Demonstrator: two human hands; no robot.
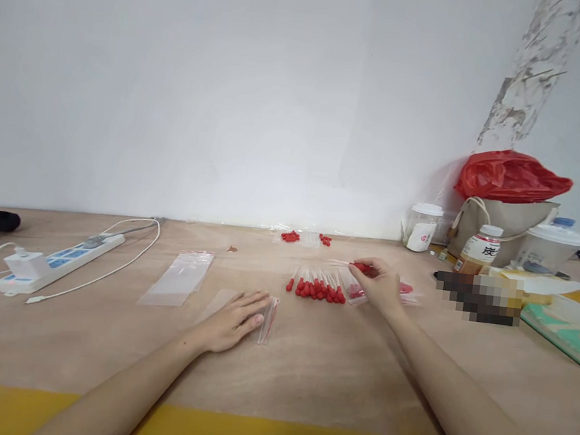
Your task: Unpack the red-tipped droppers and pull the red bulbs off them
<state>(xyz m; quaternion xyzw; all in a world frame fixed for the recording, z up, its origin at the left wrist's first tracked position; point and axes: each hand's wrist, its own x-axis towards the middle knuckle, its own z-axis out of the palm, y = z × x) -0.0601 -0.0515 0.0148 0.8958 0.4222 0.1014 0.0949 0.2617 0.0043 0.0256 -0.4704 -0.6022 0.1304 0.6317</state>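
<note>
My left hand (236, 320) lies flat on a small stack of clear zip bags (268, 323), its fingers stretched out. My right hand (379, 283) is closed in a pinch at the red end of a red-headed stick (358, 266); its thin white end points left. I cannot tell whether it is one stick or more. Left of that hand, a row of red-headed white sticks (318, 288) lies on the table, red ends towards me. Partly under and behind my right hand is a clear bag with red pieces (406, 289).
More clear bags (178, 280) lie to the left, near a white power strip (62, 261) and its cable. Small red pieces (290, 236) lie by the wall. At the right stand a lidded cup (422, 229), a bottle (480, 249) and a green-and-white tray (570, 330).
</note>
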